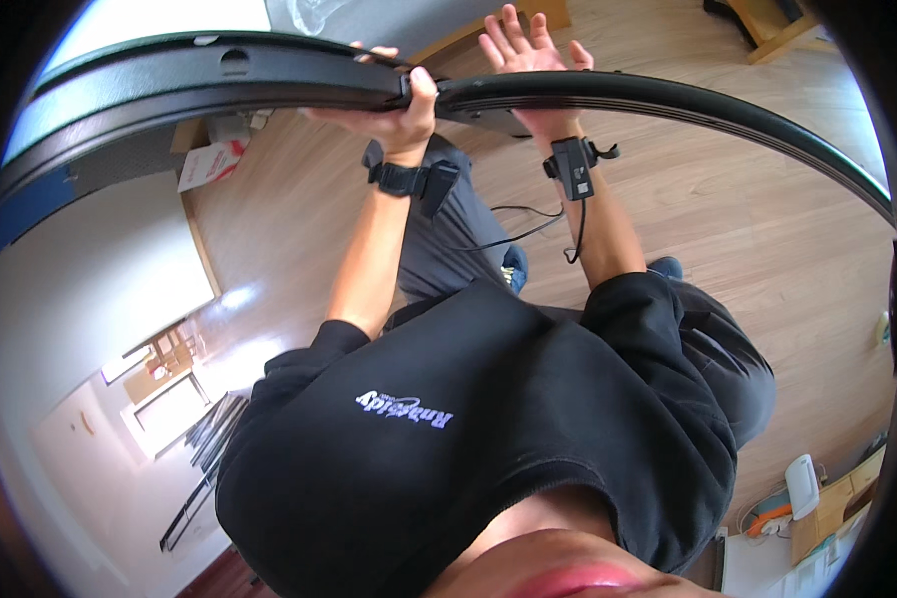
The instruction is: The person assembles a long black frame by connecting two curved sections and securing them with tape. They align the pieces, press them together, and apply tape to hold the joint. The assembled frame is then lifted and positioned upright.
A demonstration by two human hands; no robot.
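A long black beam spans the view from side to side in front of me. Its left part (234, 72) is a wide black profile with a small half-round slot; its right part (708, 98) is slimmer and grooved along the edge. They meet near the middle. My left hand (411, 122) is closed round the wide part close to that meeting point, its thumb over the end and its fingers mostly hidden behind. My right hand (518, 48) has its fingers spread, palm showing, and the slimmer part passes in front of its palm. Whether the palm touches it, I cannot tell.
Both wrists wear black straps with small boxes; a thin black cable (513, 239) hangs between them. Wooden flooring (289, 219) lies below. A white-and-red carton (212, 164) and a white panel (120, 269) are at left, dark rods (209, 439) lower left, wooden furniture (767, 30) far right.
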